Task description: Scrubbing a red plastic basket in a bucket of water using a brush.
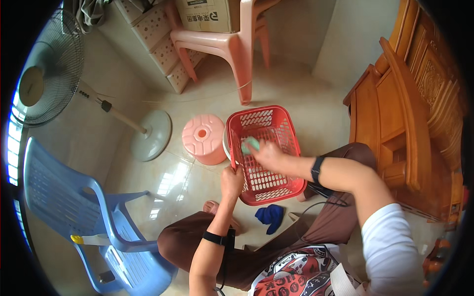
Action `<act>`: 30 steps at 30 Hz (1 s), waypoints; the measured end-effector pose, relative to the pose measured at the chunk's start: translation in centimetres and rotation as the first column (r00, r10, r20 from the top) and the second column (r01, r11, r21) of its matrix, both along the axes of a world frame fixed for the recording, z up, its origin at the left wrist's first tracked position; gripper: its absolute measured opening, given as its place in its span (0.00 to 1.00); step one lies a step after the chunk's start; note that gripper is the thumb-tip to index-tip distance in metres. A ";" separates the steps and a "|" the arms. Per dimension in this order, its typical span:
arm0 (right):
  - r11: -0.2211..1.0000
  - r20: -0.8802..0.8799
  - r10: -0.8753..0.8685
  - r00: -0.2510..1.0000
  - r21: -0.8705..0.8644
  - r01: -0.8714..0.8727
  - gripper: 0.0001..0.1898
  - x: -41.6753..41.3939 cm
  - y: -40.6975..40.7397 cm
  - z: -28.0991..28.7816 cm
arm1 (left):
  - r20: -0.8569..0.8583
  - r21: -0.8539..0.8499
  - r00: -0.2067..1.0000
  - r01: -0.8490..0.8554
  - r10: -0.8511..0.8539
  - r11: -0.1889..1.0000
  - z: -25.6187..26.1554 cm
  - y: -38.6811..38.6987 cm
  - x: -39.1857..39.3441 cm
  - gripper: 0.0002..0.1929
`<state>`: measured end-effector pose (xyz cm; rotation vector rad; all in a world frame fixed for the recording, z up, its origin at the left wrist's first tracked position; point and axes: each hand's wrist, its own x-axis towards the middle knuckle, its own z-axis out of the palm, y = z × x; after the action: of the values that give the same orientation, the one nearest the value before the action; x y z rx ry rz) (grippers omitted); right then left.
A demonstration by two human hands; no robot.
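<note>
A red plastic basket (272,201) with slotted walls is tilted in front of me, its open top facing me. My left hand (232,183) grips the basket's left rim. Inside the basket, my right hand (272,157) holds a light green cloth or sponge (250,145); motion blurs both, so the material is unclear. My right fingers partly cover the green piece. A white round object (225,142) shows only as a sliver behind the basket's left side. Below the basket, a dark blue cloth (270,217) lies crumpled on the floor.
A pink plastic stool (203,138) stands left of the basket. Farther left are a standing fan (150,137) and a blue plastic chair (126,262). A pink chair (211,39) bearing a cardboard box (209,16) stands ahead. Carved wooden furniture (381,111) is at right.
</note>
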<state>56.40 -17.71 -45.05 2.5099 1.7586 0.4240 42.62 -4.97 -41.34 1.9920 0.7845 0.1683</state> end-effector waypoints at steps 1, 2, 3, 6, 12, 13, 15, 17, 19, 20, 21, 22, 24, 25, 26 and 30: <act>0.993 0.017 -0.110 0.994 0.051 0.109 0.27 0.8 1.3 0.3 | -0.004 0.005 1.000 0.004 -0.004 1.000 -0.4 0.3 -0.1 0.15; 0.992 0.013 -0.115 0.993 0.054 0.114 0.27 0.5 2.5 0.3 | -0.003 -0.009 1.000 0.016 -0.016 1.000 -1.1 0.8 -0.3 0.15; 0.991 0.063 -0.132 0.989 0.009 0.132 0.28 0.3 3.5 0.2 | -0.001 -0.024 1.000 0.031 -0.031 0.999 -1.5 1.3 -0.5 0.15; 0.995 0.086 -0.063 0.994 -0.076 0.069 0.29 -0.5 2.8 -0.8 | -0.009 -0.046 1.000 0.004 -0.004 0.999 -0.4 0.6 -0.2 0.14; 0.864 -0.245 0.415 0.876 -0.197 -0.464 0.21 -8.5 -4.8 2.7 | 0.016 -0.037 0.999 -0.037 0.038 0.999 0.1 0.0 -1.5 0.13; 0.869 -0.248 0.405 0.880 -0.194 -0.455 0.21 -8.0 -4.4 2.0 | 0.012 -0.035 1.000 -0.026 0.026 0.999 -0.4 -0.3 -1.7 0.13; 0.866 -0.196 0.388 0.900 -0.255 -0.429 0.20 -5.9 -3.4 0.3 | 0.119 0.171 0.992 0.024 -0.045 0.985 -2.1 -0.7 -2.2 0.13; 0.939 -0.177 0.305 0.936 -0.111 -0.327 0.25 -3.7 -3.5 0.5 | 0.158 0.108 0.987 -0.024 0.007 0.994 -1.7 -0.3 -1.7 0.15; 0.957 -0.111 0.287 0.952 -0.016 -0.290 0.25 -3.0 -2.4 0.5 | 0.085 0.066 0.993 -0.091 0.086 0.994 -1.5 0.7 -1.2 0.11; 0.981 -0.076 0.193 0.978 0.002 -0.193 0.25 -2.7 -1.4 0.6 | 0.133 0.079 0.988 -0.085 0.074 0.993 -1.8 1.0 -1.2 0.12; 0.995 -0.039 0.100 0.994 0.028 -0.099 0.26 -2.0 -0.1 0.8 | 0.130 0.085 0.989 -0.084 0.072 0.993 -2.2 1.2 -1.2 0.12; 0.997 -0.030 0.019 0.999 0.079 -0.017 0.26 -0.4 0.8 1.3 | 0.156 0.105 0.986 -0.071 0.054 0.992 -2.3 1.0 -1.0 0.12; 0.988 0.033 -0.055 0.998 0.145 0.050 0.29 3.1 2.7 0.8 | 0.185 0.048 0.980 -0.082 0.072 0.995 -2.3 0.5 -0.5 0.12; 0.993 0.020 -0.080 0.997 0.085 0.078 0.30 3.5 3.5 1.3 | 0.187 0.052 0.980 -0.075 0.064 0.996 -2.1 0.7 -0.5 0.12; 0.992 0.078 -0.111 0.991 0.061 0.107 0.29 1.8 3.9 1.1 | 0.127 0.020 0.990 -0.070 0.067 0.997 -1.8 1.0 -0.7 0.13; 0.984 -0.083 0.141 0.986 -0.094 -0.149 0.29 -3.8 0.9 -0.9 | 0.084 -0.022 0.989 -0.118 0.120 0.993 -1.5 2.0 -0.8 0.12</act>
<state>52.57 -16.78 -45.93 2.3694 1.9466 0.2424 41.87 -2.99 -42.82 1.9102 0.8472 0.3140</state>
